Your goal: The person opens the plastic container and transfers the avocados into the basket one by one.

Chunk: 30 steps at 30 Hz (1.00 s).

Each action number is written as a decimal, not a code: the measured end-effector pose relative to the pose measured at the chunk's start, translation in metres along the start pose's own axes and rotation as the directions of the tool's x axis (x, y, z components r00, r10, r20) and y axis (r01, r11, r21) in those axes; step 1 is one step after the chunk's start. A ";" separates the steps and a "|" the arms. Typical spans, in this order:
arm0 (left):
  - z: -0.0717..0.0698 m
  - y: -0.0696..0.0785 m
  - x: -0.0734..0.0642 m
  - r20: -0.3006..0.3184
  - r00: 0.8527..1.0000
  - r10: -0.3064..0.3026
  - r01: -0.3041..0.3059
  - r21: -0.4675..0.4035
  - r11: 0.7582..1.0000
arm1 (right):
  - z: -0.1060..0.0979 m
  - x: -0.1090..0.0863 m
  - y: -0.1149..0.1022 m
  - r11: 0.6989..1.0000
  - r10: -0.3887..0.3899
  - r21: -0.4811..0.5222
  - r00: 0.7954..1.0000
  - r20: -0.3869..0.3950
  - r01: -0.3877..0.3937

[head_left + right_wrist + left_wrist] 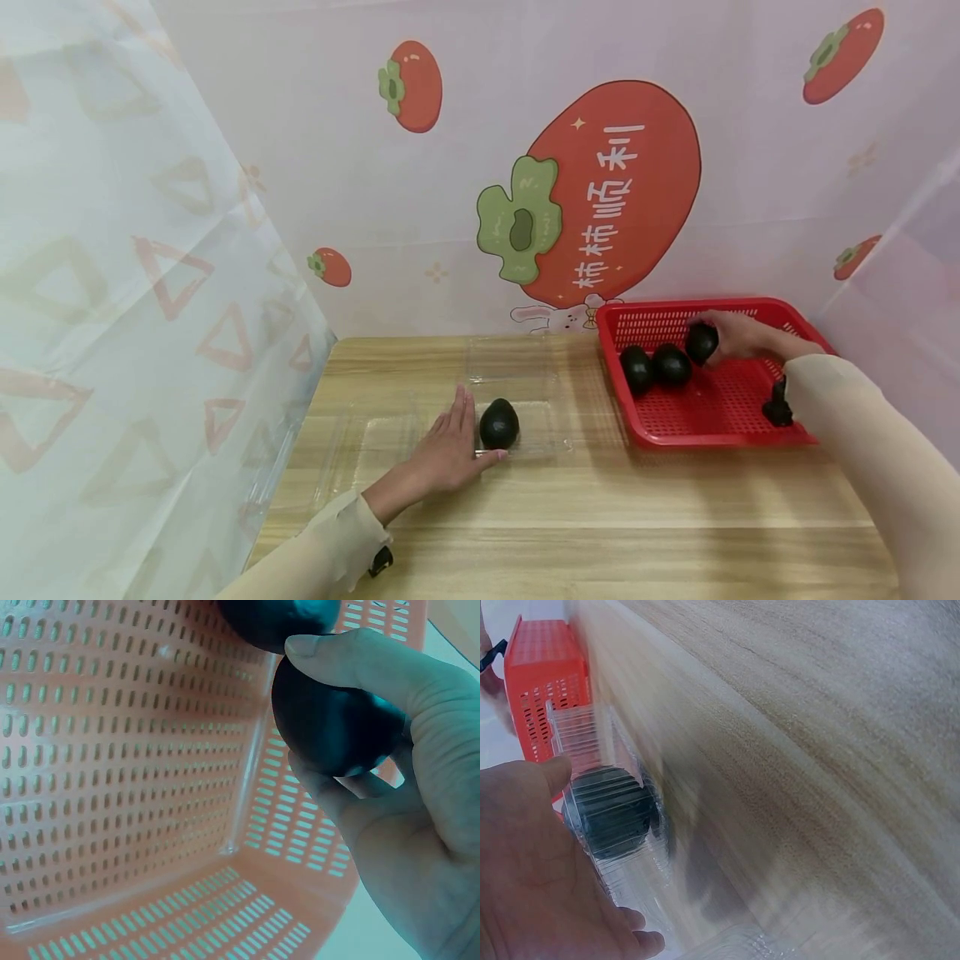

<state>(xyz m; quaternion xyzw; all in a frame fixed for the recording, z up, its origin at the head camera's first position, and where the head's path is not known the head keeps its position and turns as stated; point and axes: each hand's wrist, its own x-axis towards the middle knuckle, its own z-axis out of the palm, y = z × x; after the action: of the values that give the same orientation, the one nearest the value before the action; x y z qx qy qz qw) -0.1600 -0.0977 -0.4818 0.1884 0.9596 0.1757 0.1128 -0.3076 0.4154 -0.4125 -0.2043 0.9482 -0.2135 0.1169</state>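
Note:
My right hand (738,336) grips a dark avocado (702,343) inside the red basket (735,408). The right wrist view shows thumb and fingers curled round this avocado (337,724), with another dark avocado (281,619) just beyond it. Two more avocados, one (637,370) by the left wall and one (672,365) beside it, lie in the basket. A single avocado (499,424) sits in a clear plastic container (538,421) on the table. Against that container's left side rests my left hand (447,450), its fingers extended and the thumb along the near edge.
Another clear plastic container (378,437) lies on the wooden table (585,533), left of the left hand. A printed sheet (450,192) with persimmon pictures hangs behind the table, and a patterned sheet (150,317) hangs at the left.

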 end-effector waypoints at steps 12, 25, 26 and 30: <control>0.001 -0.001 0.000 0.000 1.000 -0.001 0.001 0.003 1.000 | 0.005 -0.001 0.008 0.999 0.046 0.016 0.998 0.041 -0.046; 0.004 -0.002 0.001 -0.005 1.000 -0.003 0.003 -0.009 1.000 | 0.009 -0.001 0.013 0.994 0.085 0.064 0.989 0.122 -0.093; 0.004 -0.003 0.001 -0.001 1.000 -0.004 0.004 -0.005 1.000 | 0.010 -0.001 0.013 0.993 0.088 0.063 0.988 0.130 -0.097; 0.006 -0.004 0.002 -0.003 1.000 -0.001 0.001 -0.001 1.000 | 0.012 0.000 0.015 0.996 0.077 0.037 0.986 0.148 -0.083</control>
<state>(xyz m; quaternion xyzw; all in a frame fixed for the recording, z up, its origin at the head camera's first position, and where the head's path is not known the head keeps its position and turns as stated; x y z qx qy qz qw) -0.1616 -0.0990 -0.4889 0.1877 0.9598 0.1767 0.1115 -0.3083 0.4231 -0.4300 -0.1787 0.9397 -0.2132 0.1991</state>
